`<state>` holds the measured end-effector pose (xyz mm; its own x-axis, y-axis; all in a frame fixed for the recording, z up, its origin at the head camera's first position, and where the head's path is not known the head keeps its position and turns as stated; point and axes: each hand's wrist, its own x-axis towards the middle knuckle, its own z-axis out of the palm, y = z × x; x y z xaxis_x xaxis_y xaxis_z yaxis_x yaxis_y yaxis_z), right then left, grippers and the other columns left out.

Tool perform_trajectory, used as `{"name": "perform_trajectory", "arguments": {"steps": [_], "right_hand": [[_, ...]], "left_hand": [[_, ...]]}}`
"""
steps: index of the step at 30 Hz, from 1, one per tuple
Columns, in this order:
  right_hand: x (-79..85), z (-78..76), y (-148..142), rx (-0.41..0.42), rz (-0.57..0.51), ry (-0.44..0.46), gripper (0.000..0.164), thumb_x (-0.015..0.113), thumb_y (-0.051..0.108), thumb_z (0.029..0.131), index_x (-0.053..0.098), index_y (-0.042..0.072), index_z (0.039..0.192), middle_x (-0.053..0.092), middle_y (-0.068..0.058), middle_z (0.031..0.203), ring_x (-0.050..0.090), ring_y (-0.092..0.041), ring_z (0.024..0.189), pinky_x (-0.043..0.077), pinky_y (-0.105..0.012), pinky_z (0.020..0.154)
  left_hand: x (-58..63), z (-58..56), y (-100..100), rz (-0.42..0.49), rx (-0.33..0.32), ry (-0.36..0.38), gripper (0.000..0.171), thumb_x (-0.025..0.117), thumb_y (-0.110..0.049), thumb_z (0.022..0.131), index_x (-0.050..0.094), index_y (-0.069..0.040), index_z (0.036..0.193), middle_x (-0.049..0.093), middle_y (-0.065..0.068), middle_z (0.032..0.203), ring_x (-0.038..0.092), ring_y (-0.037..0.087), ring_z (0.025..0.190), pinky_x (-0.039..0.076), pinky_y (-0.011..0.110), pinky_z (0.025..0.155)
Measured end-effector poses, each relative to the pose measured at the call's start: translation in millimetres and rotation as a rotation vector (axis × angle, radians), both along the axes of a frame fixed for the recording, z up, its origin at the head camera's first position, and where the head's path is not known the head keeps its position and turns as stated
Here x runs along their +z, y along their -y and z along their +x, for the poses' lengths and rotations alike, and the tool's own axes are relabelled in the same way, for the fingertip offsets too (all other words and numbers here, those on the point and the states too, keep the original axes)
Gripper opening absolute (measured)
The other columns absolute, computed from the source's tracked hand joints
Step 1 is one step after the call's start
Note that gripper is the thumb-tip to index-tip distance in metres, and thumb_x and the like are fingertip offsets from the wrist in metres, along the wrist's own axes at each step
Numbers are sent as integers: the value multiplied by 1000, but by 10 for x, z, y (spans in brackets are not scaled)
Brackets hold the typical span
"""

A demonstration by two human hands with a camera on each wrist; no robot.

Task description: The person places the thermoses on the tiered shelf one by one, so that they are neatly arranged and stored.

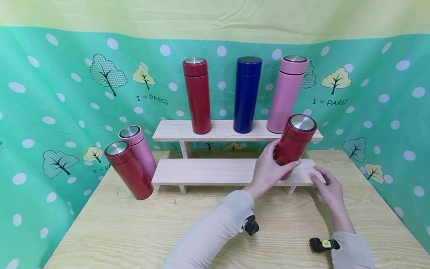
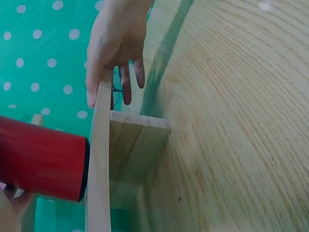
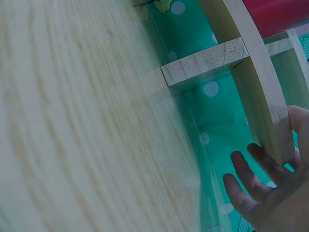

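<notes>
My left hand [image 1: 268, 168] grips a red thermos bottle [image 1: 295, 144] with a silver lid, over the right part of the lower wooden shelf [image 1: 205, 172]. The bottle leans a little. Its black-rimmed base is right by the board in the left wrist view; whether it touches cannot be told. At the shelf's right end, my right hand [image 1: 330, 186] holds the board between thumb and fingers. The right wrist view has the thumb on one face of the shelf board [image 3: 263, 82] and the other fingers spread beyond the opposite face.
On the upper shelf [image 1: 221, 130] stand a red thermos [image 1: 198, 97], a blue thermos [image 1: 248, 95] and a pink thermos [image 1: 288, 93]. Another red thermos [image 1: 129, 172] and a pink thermos [image 1: 139, 151] stand left of the shelves on the wooden table [image 1: 134, 231]. A green printed curtain [image 1: 74, 112] hangs behind.
</notes>
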<state>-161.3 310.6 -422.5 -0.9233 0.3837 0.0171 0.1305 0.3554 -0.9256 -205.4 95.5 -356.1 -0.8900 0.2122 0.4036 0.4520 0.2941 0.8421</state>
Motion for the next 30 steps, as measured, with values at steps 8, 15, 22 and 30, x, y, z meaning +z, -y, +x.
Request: {"name": "perform_trajectory", "arguments": {"steps": [8, 15, 22, 30], "right_hand": [[-14, -6, 0, 0, -9, 6, 65, 61, 39, 98, 41, 4, 150, 32, -21, 156, 46, 12, 90, 45, -8, 71], [-23, -10, -5, -2, -14, 8, 66, 61, 41, 98, 41, 5, 150, 33, -21, 155, 47, 11, 91, 46, -9, 74], [-31, -2, 3, 1, -27, -19, 63, 62, 37, 98, 42, 5, 149, 32, -22, 156, 49, 12, 88, 47, -10, 73], [-39, -11, -5, 6, -21, -18, 64, 61, 37, 98, 41, 3, 149, 29, -21, 157, 47, 12, 90, 47, -10, 74]], "left_hand": [[-13, -35, 0, 4, 6, 91, 70, 77, -54, 81, 47, -31, 139, 58, -14, 124, 57, 3, 108, 51, 30, 89], [-37, -50, -23, -25, -7, 119, 73, 75, -56, 82, 43, -33, 144, 56, -15, 127, 56, 3, 109, 50, 32, 90], [-78, -44, -10, -44, -19, 109, 76, 74, -53, 85, 37, -34, 148, 54, -13, 134, 55, 5, 114, 50, 33, 92], [-130, -5, 53, -40, -26, 119, 76, 72, -51, 87, 34, -33, 151, 52, -9, 140, 53, 7, 122, 48, 36, 97]]}}
